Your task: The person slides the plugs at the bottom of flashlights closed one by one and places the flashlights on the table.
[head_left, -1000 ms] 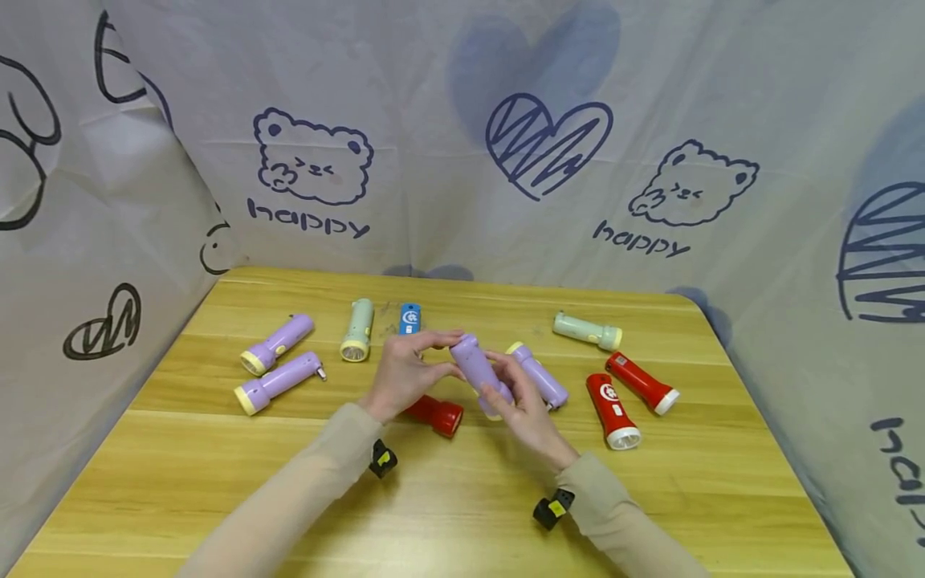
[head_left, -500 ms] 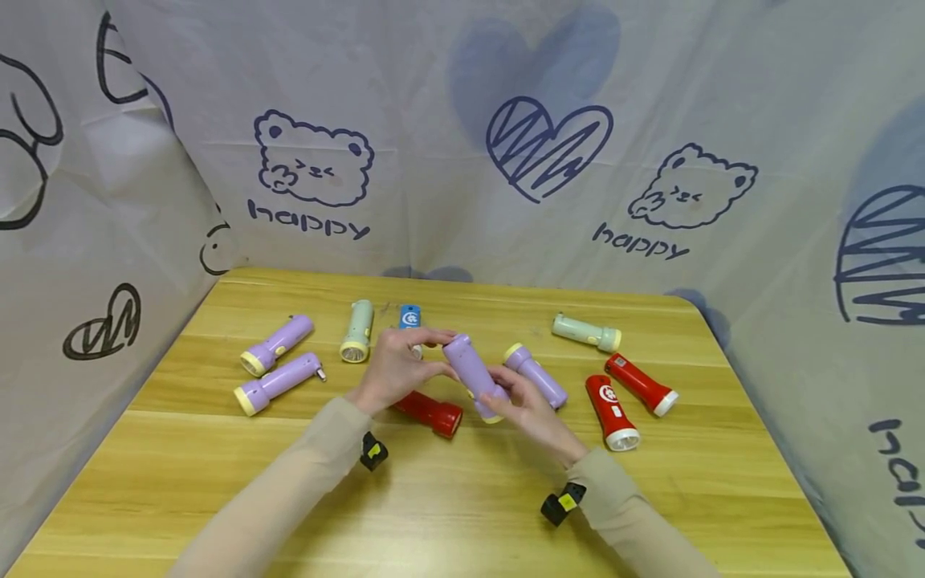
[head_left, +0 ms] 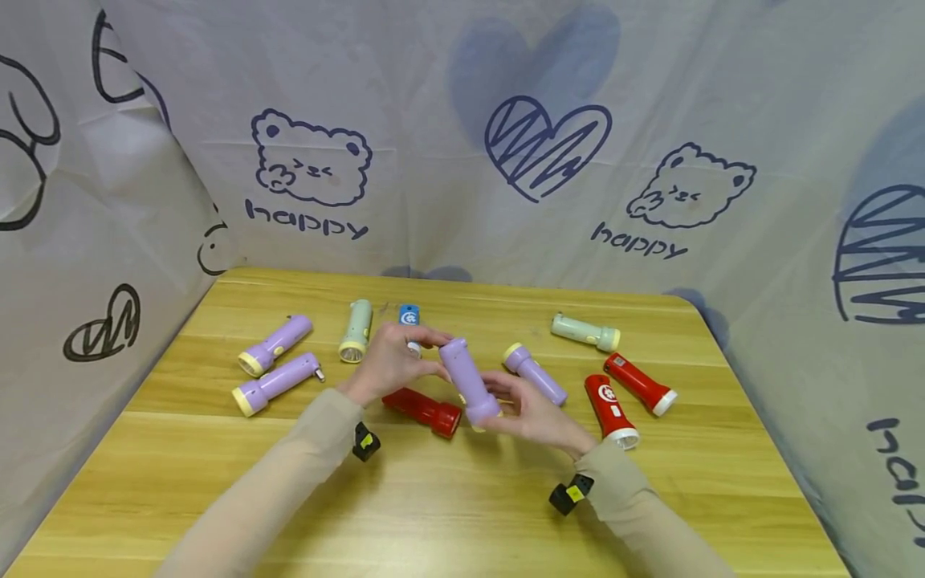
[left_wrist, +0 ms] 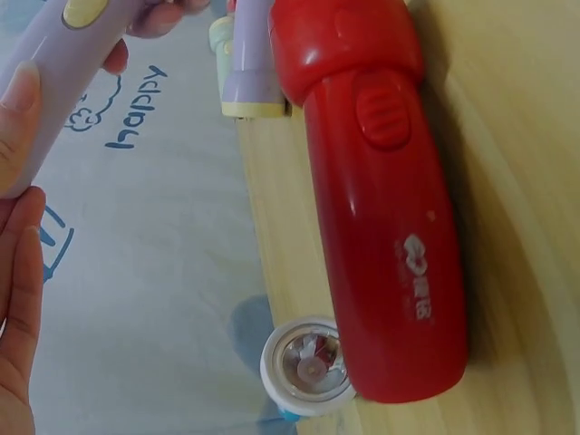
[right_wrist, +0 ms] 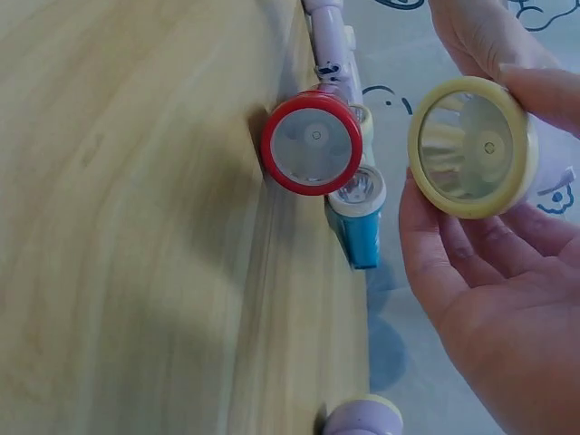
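Both hands hold a purple flashlight (head_left: 466, 377) slanted above the middle of the table. My left hand (head_left: 390, 365) pinches its tail end between thumb and fingers. At the lamp end, my right hand (head_left: 535, 413) grips the body near the head. The right wrist view shows the lamp's clear lens and pale yellow rim (right_wrist: 518, 149) facing that camera, with fingers below and thumb above. A yellow switch (left_wrist: 84, 11) shows on the body in the left wrist view. Under the left hand lies a red flashlight (head_left: 426, 411). Another purple flashlight (head_left: 536, 376) rests behind the right hand.
Two purple flashlights lie at the left, the nearer one (head_left: 278, 384) with its tail piece sticking out. A green flashlight (head_left: 357, 331) and a blue one (head_left: 409, 315) stand behind the left hand. At the right are another green flashlight (head_left: 585, 331) and two red ones, one (head_left: 610, 409) nearer.
The held flashlight has shifted a little left and stands steeper. My left hand moved left with it, uncovering more of the red flashlight; my right wrist swung slightly right.
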`<move>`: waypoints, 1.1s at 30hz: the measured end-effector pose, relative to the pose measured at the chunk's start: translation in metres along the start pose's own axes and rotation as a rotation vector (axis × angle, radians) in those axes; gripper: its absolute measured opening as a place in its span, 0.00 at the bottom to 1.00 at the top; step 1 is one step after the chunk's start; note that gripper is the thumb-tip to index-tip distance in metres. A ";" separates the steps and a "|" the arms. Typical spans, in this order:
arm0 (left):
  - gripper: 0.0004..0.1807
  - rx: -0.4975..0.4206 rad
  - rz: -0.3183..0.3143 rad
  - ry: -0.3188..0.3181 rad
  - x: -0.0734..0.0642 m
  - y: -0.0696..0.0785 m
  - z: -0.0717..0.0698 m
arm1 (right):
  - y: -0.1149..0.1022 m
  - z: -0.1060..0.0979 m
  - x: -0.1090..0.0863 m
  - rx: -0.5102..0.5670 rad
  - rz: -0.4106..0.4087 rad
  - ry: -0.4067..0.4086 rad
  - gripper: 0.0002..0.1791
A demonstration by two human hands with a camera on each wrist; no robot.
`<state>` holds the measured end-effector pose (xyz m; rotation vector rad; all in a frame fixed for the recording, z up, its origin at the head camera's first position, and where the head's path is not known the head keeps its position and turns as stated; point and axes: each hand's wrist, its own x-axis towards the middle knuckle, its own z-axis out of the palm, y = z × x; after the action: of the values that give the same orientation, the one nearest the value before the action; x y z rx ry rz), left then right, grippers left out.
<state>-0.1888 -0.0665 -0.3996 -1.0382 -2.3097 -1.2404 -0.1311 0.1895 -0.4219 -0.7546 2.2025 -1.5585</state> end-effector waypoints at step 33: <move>0.18 0.240 -0.215 -0.218 -0.007 -0.009 -0.015 | 0.015 0.021 0.038 0.193 0.300 0.235 0.35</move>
<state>-0.1913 -0.0852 -0.4001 -0.8989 -2.7178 -0.9259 -0.1535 0.1551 -0.4416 -0.1804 2.1564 -1.7387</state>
